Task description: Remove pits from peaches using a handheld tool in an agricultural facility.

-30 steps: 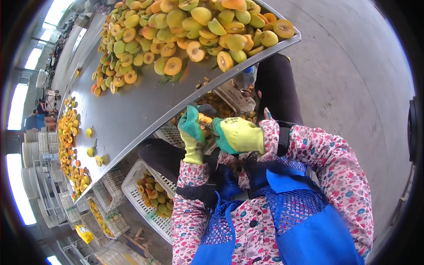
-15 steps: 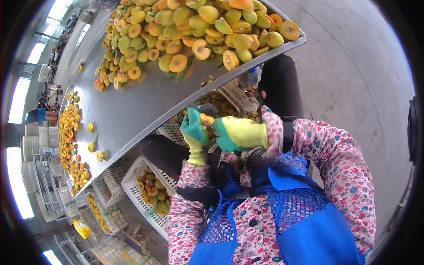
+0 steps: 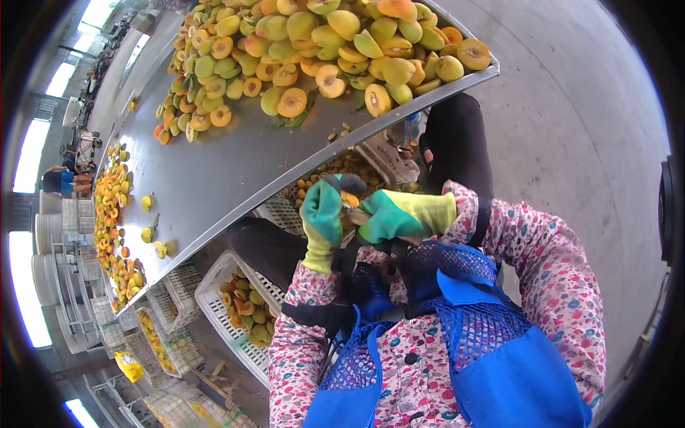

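In front of my body, my left hand (image 3: 327,212), in a green and yellow glove, is closed round an orange-yellow peach half (image 3: 349,199). Close beside it is my right hand (image 3: 392,216), also gloved, with its fingers closed on a slim tool. The tool's light brown end (image 3: 410,240) shows under that hand; its working tip is hard to make out against the fruit. Beyond both hands, the metal table (image 3: 235,171) carries a large heap of halved peaches (image 3: 300,43) with yellow-green skins and orange flesh.
Below the table edge, a crate holds small orange-brown pieces (image 3: 332,171) beside a pale box (image 3: 389,160). A white crate (image 3: 214,289) of peach halves stands at my left. More halves (image 3: 110,214) lie along the table's far left side. Stacked crates (image 3: 178,292) stand beyond.
Both hands have shifted slightly right and a little down, still close together. More of the peach half and the tool's brown end now shows.
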Tool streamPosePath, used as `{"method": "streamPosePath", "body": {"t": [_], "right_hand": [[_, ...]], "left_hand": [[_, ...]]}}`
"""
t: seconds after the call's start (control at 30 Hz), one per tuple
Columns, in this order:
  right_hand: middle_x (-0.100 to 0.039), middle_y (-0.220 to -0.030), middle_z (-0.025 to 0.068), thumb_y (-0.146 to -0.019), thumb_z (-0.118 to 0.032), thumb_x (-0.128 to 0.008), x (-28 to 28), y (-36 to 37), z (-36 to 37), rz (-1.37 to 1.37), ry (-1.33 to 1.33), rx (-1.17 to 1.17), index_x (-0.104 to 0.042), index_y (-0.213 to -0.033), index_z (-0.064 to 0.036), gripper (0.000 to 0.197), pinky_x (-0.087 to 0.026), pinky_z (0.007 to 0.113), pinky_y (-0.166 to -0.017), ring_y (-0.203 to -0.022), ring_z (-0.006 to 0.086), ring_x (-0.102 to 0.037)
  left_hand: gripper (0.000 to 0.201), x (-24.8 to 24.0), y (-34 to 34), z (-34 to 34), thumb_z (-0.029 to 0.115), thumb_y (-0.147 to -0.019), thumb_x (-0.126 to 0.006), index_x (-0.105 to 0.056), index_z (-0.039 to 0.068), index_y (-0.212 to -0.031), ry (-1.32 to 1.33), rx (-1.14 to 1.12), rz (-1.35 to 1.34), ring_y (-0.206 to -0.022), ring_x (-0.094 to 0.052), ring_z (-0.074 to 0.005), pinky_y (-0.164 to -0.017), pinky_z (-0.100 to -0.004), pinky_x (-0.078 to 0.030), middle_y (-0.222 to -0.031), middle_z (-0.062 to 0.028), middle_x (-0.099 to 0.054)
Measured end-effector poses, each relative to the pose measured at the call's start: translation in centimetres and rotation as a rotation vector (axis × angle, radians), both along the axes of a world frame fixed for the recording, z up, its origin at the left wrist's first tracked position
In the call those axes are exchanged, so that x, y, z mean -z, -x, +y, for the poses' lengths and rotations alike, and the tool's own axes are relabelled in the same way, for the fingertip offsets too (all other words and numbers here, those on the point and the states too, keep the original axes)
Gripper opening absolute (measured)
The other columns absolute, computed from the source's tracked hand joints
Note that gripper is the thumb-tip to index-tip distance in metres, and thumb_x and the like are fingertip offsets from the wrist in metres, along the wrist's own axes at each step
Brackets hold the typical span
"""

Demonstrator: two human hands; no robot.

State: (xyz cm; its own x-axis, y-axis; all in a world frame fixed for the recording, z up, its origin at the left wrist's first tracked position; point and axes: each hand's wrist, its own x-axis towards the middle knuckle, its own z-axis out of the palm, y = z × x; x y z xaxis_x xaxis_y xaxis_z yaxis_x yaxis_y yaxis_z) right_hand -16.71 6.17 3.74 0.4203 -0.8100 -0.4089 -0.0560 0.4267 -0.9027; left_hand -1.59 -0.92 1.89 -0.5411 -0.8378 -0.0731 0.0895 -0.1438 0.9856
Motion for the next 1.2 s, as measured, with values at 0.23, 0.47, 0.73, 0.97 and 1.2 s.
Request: {"method": "streamPosePath", "body": {"t": [0.23,0.47,0.73,0.97,1.2], "right_hand": [[-0.054,-0.058,-0.0003,-0.076,-0.018,-0.062,0.1,-1.4,0.7,0.254,0.105,-0.051,-0.061,-0.070,-0.0052,0.014,-0.034,0.028,-0.041,-0.046,0.0145,-0.049],[-0.055,-0.065,0.0067,-0.079,-0.016,-0.058,2.5,-0.5,2.4,-0.055,0.047,-0.087,-0.055,-0.075,-0.0014,0.015,-0.039,0.031,-0.051,-0.057,0.0149,-0.050],[-0.051,-0.057,0.0021,-0.074,-0.021,-0.062,-0.1,-0.1,3.4,-0.274,-0.319,0.088,-0.060,-0.070,-0.0043,0.017,-0.034,0.026,-0.041,-0.046,0.0089,-0.047],[-0.056,-0.056,0.0113,-0.076,-0.020,-0.059,2.5,-1.1,2.8,0.376,0.186,0.063,-0.059,-0.069,-0.0009,0.021,-0.041,0.032,-0.039,-0.045,0.0179,-0.055],[-0.053,-0.062,0.0014,-0.077,-0.020,-0.059,-0.5,0.5,2.7,-0.301,-0.291,-0.038,-0.058,-0.082,-0.0056,0.016,-0.036,0.022,-0.043,-0.047,0.0084,-0.048]], "left_hand": [[0.034,-1.9,-1.9,-2.0,0.025,-0.092,-0.047,-0.062,-0.005,-0.092,-0.030,0.404,-0.244,-0.078,-0.061,-0.0157,-0.073,-0.0276,-0.050,-0.086,-0.0107,-0.066],[0.030,2.5,-1.4,3.0,0.021,-0.093,-0.048,-0.060,-0.007,-0.095,-0.285,-0.062,0.136,-0.073,-0.062,-0.0202,-0.070,-0.0307,-0.052,-0.086,-0.0136,-0.064],[0.027,-0.9,-1.2,1.5,0.016,-0.092,-0.046,-0.059,-0.008,-0.098,-0.412,0.207,-0.008,-0.074,-0.061,-0.0190,-0.068,-0.0301,-0.052,-0.086,-0.0130,-0.064],[0.026,5.2,-0.3,3.1,0.018,-0.092,-0.047,-0.062,-0.003,-0.095,-0.080,-0.198,-0.055,-0.062,-0.056,-0.0116,-0.066,-0.0261,-0.051,-0.083,-0.0117,-0.064],[0.030,1.5,-1.7,1.7,0.021,-0.092,-0.046,-0.063,-0.004,-0.091,-0.214,0.198,-0.087,-0.070,-0.060,-0.0143,-0.067,-0.0278,-0.052,-0.086,-0.0112,-0.065]]}}
